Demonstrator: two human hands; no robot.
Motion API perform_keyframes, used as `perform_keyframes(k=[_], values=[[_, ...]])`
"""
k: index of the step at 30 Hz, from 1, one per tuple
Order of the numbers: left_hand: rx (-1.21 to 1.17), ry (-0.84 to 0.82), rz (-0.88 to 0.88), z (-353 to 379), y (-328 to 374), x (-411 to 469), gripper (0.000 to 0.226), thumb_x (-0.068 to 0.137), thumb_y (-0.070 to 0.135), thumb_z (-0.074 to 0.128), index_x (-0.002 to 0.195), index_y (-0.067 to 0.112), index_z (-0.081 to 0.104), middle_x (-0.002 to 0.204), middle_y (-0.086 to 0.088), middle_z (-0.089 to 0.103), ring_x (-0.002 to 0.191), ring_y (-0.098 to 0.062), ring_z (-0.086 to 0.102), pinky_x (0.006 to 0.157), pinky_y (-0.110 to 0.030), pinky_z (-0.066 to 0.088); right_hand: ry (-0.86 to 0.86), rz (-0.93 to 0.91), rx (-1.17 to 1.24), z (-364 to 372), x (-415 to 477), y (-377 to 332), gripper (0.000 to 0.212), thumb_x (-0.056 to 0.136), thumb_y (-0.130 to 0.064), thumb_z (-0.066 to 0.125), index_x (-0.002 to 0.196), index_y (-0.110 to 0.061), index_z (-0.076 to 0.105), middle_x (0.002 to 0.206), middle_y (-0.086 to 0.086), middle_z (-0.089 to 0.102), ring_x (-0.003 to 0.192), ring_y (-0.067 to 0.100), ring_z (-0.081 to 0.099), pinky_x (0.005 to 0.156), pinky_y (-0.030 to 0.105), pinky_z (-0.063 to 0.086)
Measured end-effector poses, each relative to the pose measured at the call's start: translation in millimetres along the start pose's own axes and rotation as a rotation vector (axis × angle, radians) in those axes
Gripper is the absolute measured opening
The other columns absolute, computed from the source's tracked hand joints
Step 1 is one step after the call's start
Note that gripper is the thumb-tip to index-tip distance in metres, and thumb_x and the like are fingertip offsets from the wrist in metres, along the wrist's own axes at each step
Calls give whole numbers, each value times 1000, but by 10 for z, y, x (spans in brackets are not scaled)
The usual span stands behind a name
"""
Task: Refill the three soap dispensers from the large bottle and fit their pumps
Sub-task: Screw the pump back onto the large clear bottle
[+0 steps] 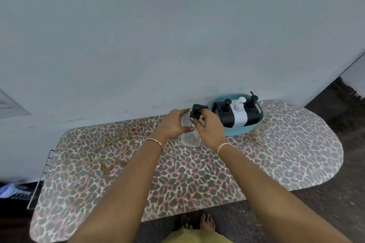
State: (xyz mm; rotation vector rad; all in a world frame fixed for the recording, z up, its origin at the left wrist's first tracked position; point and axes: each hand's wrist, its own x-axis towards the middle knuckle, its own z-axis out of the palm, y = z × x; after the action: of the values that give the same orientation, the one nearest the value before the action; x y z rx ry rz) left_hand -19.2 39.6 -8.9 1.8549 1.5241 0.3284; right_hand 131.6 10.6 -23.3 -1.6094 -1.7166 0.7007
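Presently both my hands work at the far edge of the board, close under the pale wall. My left hand wraps the upper body of the clear bottle, fingers curled behind, thumb across the front. My right hand pinches the collar of the black pump, which sits at the bottle's neck, spout pointing right. The bottle stands upright on the board, thin see-through plastic, squarish; fill level I cannot tell. Just right of my right hand sits a teal basket, rounded, ribbed wall, holding three dispensers in a row: black, white, black, each with a pump on top. The widest stretch of cover lies to my left and toward me. The cover is leopard-print cloth, with orange-brown stains left of centre. The board's right end is rounded, with dark floor beyond; a wire rest juts from the left end.
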Motion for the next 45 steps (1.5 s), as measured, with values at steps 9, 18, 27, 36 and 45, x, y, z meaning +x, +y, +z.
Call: perform_keyframes(k=[9, 18, 27, 36, 45], values=[[14, 80, -2, -6, -48, -45, 79, 67, 44, 83, 135, 21, 51, 119, 2, 54, 92, -10, 53, 86, -32, 48, 14, -19, -152, 4, -11, -20, 22, 93, -33, 59, 109, -17, 61, 107, -4, 62, 101, 14, 57, 78, 25, 44], [32, 183, -69, 115, -28, -119, 78, 68, 58, 75, 134, 27, 49, 117, 7, 52, 100, -10, 57, 83, -38, 53, 44, -8, -97, 46, -11, -47, 19, 93, -29, 61, 108, -17, 60, 108, -4, 63, 102, 15, 58, 82, 27, 46], [-42, 124, -44, 113, -48, -153, 87, 64, 44, 85, 139, 25, 44, 134, 4, 51, 115, -15, 55, 93, -37, 49, 2, 31, 30, -35, -21, -64, 44, 88, -28, 67, 127, -26, 47, 107, -8, 66, 101, 10, 60, 85, 30, 48], [-69, 72, 33, 15, -39, -212, 75, 69, 33, 84, 134, 24, 48, 130, 7, 56, 99, -9, 56, 83, -28, 46, 45, 88, 222, -99, -128, -8, 47, 74, -16, 81, 114, -23, 57, 111, -10, 59, 106, 7, 55, 95, 25, 45], [-308, -73, 135, 8, 230, -290, 77, 67, 17, 86, 135, 22, 49, 129, 9, 56, 98, -1, 59, 70, -8, 49, -66, 210, 318, -346, -537, 286, 93, 64, -11, 88, 140, -25, 37, 129, -13, 50, 118, -1, 47, 96, 18, 43]])
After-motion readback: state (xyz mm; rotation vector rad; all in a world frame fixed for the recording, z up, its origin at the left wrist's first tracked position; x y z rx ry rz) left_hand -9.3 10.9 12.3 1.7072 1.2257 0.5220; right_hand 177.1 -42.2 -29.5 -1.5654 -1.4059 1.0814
